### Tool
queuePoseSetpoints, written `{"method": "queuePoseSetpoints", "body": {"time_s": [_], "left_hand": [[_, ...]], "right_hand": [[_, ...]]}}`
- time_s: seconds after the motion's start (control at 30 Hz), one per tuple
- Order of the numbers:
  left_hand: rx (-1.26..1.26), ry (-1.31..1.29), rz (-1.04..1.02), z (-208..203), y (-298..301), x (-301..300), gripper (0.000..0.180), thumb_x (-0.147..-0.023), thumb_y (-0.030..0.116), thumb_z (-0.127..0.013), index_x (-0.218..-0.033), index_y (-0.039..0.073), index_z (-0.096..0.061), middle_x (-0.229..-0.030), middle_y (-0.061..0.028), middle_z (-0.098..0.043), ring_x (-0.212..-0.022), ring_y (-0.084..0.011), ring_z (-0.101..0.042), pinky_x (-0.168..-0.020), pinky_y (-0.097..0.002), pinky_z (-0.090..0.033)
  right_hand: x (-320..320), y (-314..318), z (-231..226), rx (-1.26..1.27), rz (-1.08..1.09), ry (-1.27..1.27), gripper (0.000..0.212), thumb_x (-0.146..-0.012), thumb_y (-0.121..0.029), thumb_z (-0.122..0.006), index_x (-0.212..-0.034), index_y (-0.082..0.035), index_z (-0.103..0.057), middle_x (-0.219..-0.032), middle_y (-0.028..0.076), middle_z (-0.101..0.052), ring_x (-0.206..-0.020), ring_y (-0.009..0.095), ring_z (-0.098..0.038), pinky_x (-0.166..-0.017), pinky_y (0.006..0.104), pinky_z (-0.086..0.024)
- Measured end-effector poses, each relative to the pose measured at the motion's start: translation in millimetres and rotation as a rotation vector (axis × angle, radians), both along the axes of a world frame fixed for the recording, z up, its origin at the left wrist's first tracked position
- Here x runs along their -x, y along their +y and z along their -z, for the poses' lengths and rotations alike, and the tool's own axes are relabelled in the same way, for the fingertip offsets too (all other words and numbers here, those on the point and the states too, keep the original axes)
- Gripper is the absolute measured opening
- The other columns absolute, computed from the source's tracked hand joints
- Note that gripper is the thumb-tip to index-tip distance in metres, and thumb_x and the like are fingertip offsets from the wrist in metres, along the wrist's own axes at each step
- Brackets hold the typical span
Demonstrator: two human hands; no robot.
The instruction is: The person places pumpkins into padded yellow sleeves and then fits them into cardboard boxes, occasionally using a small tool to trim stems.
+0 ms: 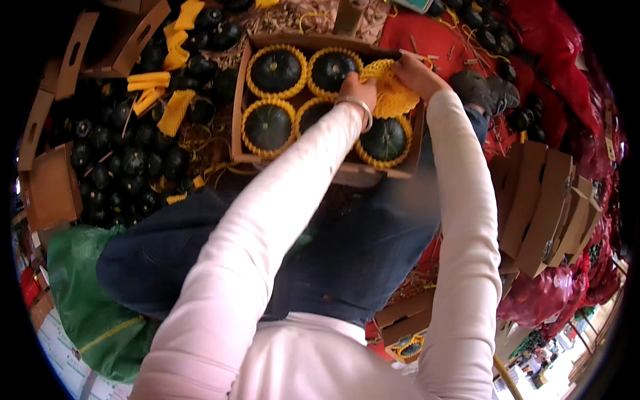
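An open cardboard box (238,117) in front of me holds several dark green pumpkins, each ringed by a yellow foam net. One pumpkin (277,71) sits at the far left corner, with another pumpkin (268,125) nearer me. At the near right is a third pumpkin (384,141). Over the far right of the box, my left hand (359,92) and my right hand (419,75) pinch a yellow foam net (393,90) from both sides. Whether a pumpkin sits inside this net is hidden. My left forearm partly covers the near middle pumpkin (313,115).
Many loose pumpkins (133,160) lie at left, with yellow foam nets (176,112) on top. Folded cardboard boxes (533,200) stack at right beside red mesh sacks (543,33). A green sack (87,287) lies at near left. A shoe (487,92) rests right of the box.
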State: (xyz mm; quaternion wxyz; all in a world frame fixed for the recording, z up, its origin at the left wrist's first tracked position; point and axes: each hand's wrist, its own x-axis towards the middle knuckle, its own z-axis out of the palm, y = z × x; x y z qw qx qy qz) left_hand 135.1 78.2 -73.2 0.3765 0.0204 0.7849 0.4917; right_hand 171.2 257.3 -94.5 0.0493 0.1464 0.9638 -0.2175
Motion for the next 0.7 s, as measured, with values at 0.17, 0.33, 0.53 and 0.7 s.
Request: {"method": "queuePoseSetpoints", "body": {"time_s": [0.17, 0.33, 0.53, 0.7], "left_hand": [[-0.791, -0.575, -0.303, -31, -127, 7, 0.024, -0.096, 0.021, -0.043, -0.111, 0.006, -0.054, -0.113, -0.0109, -0.061, -0.102, -0.0228, -0.06, -0.089, -0.0367, -0.048], [-1.025, -0.976, -0.288, -31, -195, -11, 0.032, -0.098, 0.022, -0.038, -0.116, 0.001, -0.054, -0.115, -0.0121, -0.062, -0.103, -0.0219, -0.061, -0.093, -0.0358, -0.048], [-1.051, -1.035, -0.329, -80, -243, -48, 0.048, -0.097, 0.034, -0.036, -0.125, -0.002, -0.05, -0.121, -0.0174, -0.058, -0.109, -0.0253, -0.059, -0.097, -0.0391, -0.045], [-1.185, -1.62, 0.097, -76, -296, -93, 0.066, -0.092, 0.054, -0.043, -0.137, 0.007, -0.039, -0.135, -0.0174, -0.048, -0.122, -0.0313, -0.049, -0.105, -0.0436, -0.036]], "right_hand": [[-60, -150, -118, 0.069, 0.104, 0.3, 0.02, -0.091, -0.017, -0.052, -0.088, -0.001, -0.04, -0.065, 0.023, -0.057, -0.062, 0.043, -0.058, -0.053, 0.0492, -0.046], [-98, -217, -99, 0.25, 0.15, 0.427, 0.018, -0.095, -0.016, -0.049, -0.085, -0.002, -0.042, -0.064, 0.015, -0.052, -0.06, 0.028, -0.056, -0.054, 0.0365, -0.042], [-105, -259, -112, 1.437, 0.541, 0.379, 0.024, -0.098, -0.021, -0.048, -0.082, -0.004, -0.052, -0.074, -0.007, -0.047, -0.068, 0.001, -0.042, -0.059, 0.0183, -0.035], [-130, -281, -124, 1.408, 0.287, 0.363, 0.051, -0.095, -0.035, -0.053, -0.132, -0.001, -0.041, -0.125, 0.013, -0.05, -0.105, 0.013, -0.049, -0.093, 0.0278, -0.039]]}}
